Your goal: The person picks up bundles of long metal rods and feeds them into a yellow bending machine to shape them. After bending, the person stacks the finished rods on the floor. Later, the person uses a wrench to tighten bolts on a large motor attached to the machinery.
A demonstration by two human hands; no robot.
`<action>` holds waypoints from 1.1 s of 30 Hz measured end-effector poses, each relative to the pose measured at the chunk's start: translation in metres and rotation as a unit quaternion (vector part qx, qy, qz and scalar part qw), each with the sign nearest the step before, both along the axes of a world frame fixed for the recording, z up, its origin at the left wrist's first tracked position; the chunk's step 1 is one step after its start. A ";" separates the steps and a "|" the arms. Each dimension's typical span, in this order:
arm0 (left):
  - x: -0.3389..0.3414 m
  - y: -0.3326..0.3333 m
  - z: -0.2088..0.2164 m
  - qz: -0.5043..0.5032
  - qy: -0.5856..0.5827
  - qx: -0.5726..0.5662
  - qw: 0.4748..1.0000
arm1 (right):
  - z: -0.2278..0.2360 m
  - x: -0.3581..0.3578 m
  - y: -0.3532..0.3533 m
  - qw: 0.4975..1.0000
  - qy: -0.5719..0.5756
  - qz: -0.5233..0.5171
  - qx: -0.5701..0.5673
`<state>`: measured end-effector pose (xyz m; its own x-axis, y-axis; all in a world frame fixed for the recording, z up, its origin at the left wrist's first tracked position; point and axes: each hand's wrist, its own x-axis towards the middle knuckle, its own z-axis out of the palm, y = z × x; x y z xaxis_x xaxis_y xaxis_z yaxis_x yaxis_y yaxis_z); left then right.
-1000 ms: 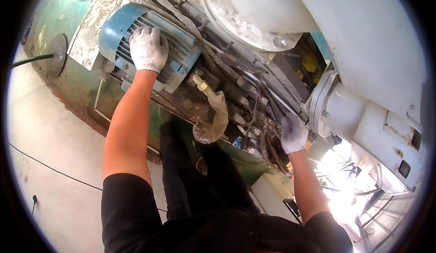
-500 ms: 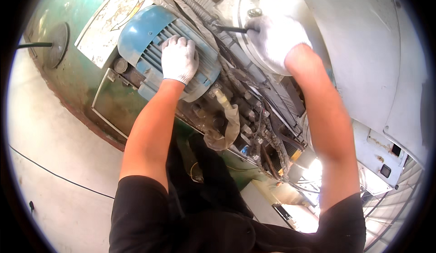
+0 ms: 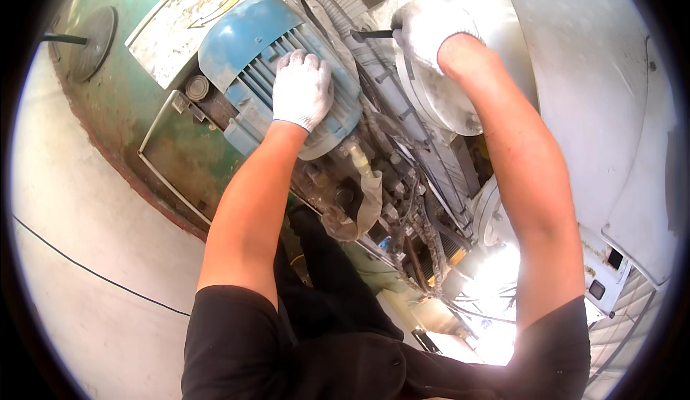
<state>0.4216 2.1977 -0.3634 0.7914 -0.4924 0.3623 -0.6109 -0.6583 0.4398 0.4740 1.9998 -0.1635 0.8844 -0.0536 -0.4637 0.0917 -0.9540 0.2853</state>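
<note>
My left hand (image 3: pixel 303 89), in a white knit glove, lies on the cooling fins of a blue electric motor (image 3: pixel 248 37). Its fingers are together and slightly bent, with nothing held in them. My right hand (image 3: pixel 430 26), gloved the same way, is closed round a dark rod-shaped tool (image 3: pixel 374 35), whose free end points left. Just below that hand is a large white round housing (image 3: pixel 449 105). Bright glare washes out part of the right glove, and the tool's other end is hidden by the hand.
A grimy block of fittings and wiring (image 3: pixel 388 199) with a taped cable (image 3: pixel 370 206) sits below the motor. White machine covers (image 3: pixel 596 98) rise at the right. A bent white pipe (image 3: pixel 154 123) and a round disc on a rod (image 3: pixel 93 44) stand at the left.
The view has shifted, so the motor and my left hand sit farther right in it. My right hand and the rod tool have moved up and away from the bolt head on the round housing.
</note>
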 end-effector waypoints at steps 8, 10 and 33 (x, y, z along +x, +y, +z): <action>-0.001 0.001 -0.004 -0.002 0.027 0.010 1.000 | -0.020 -0.057 -0.005 0.997 -0.051 -0.043 0.044; -0.001 -0.001 -0.003 -0.001 0.019 0.003 1.000 | -0.038 -0.087 -0.005 0.995 -0.032 -0.083 0.038; 0.000 -0.002 -0.004 0.004 0.023 0.007 1.000 | -0.010 -0.125 0.004 0.958 -0.069 -0.253 0.114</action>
<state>0.4212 2.1955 -0.3673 0.8110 -0.4912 0.3178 -0.5849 -0.6692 0.4584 0.3486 2.0043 -0.1739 0.8258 -0.4020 -0.3955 -0.4217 -0.9058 0.0402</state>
